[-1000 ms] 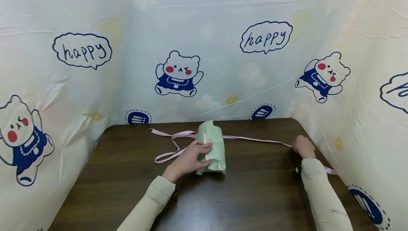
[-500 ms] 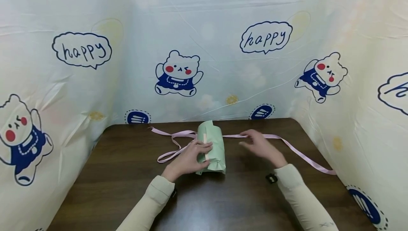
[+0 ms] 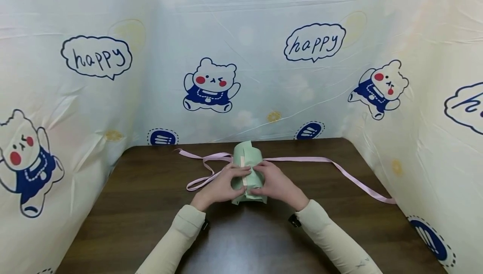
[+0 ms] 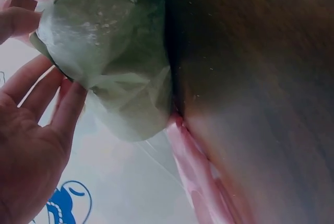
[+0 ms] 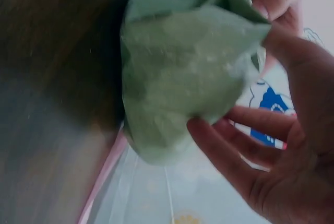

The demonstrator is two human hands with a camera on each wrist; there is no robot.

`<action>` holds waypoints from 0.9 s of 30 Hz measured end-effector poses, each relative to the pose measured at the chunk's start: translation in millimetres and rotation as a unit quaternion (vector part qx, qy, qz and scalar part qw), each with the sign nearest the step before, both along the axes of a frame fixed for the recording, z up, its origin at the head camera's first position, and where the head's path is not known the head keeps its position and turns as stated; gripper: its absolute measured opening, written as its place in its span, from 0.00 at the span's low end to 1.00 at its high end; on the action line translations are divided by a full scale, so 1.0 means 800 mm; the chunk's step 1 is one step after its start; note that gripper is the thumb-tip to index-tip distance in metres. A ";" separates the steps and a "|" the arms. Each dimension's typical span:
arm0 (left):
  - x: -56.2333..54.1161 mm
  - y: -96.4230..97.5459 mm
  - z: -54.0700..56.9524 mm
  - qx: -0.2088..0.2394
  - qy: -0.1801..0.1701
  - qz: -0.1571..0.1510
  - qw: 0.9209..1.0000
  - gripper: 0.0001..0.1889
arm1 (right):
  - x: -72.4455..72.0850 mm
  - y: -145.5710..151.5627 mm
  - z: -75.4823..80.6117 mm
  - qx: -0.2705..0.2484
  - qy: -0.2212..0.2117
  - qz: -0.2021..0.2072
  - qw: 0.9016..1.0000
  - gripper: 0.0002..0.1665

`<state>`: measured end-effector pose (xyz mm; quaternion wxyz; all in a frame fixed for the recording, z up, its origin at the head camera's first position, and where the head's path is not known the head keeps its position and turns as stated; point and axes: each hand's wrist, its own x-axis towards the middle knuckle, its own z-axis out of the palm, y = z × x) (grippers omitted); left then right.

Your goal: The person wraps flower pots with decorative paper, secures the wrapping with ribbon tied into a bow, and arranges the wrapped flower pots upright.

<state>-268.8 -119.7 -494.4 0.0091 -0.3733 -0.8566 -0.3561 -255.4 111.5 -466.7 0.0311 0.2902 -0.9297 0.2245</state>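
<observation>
A parcel wrapped in light green paper point(image 3: 247, 152) lies on the table, a pale strip point(image 3: 242, 163) running along its top. From the left side my left hand point(image 3: 219, 186) grips it, with thumb and fingers curved over the top. My right hand point(image 3: 281, 186) holds the opposite side the same way, its thumb close to the left one. Both wrist views show fingertips on the crumpled green paper point(image 4: 104, 41). A pink ribbon point(image 3: 302, 159) passes beneath the parcel and extends out on both sides.
The dark wooden table point(image 3: 151, 223) carries the ribbon's looped left part point(image 3: 200, 180), while its right tail point(image 3: 358, 185) reaches the table's right edge. A printed curtain point(image 3: 260, 56) with bears and "happy" bubbles encloses the back and sides.
My right hand let go of the ribbon at the far right, came left over the table and took hold of the parcel. The ribbon's right part now lies slack. My left hand stayed on the parcel.
</observation>
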 end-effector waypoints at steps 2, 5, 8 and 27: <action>-0.001 -0.002 -0.001 0.016 -0.006 -0.006 1.000 0.26 | 0.000 -0.006 -0.002 0.004 0.016 -0.014 1.000 0.43; -0.001 -0.005 -0.001 0.032 -0.012 -0.009 0.999 0.26 | 0.002 -0.011 -0.004 -0.004 0.022 -0.043 0.999 0.44; 0.003 -0.007 0.000 0.036 -0.006 0.000 0.999 0.24 | 0.002 -0.014 -0.010 -0.017 0.013 -0.067 0.997 0.46; 0.034 0.006 -0.021 0.078 -0.056 0.084 0.992 0.32 | 0.021 -0.012 -0.040 -0.114 -0.081 -0.075 0.987 0.48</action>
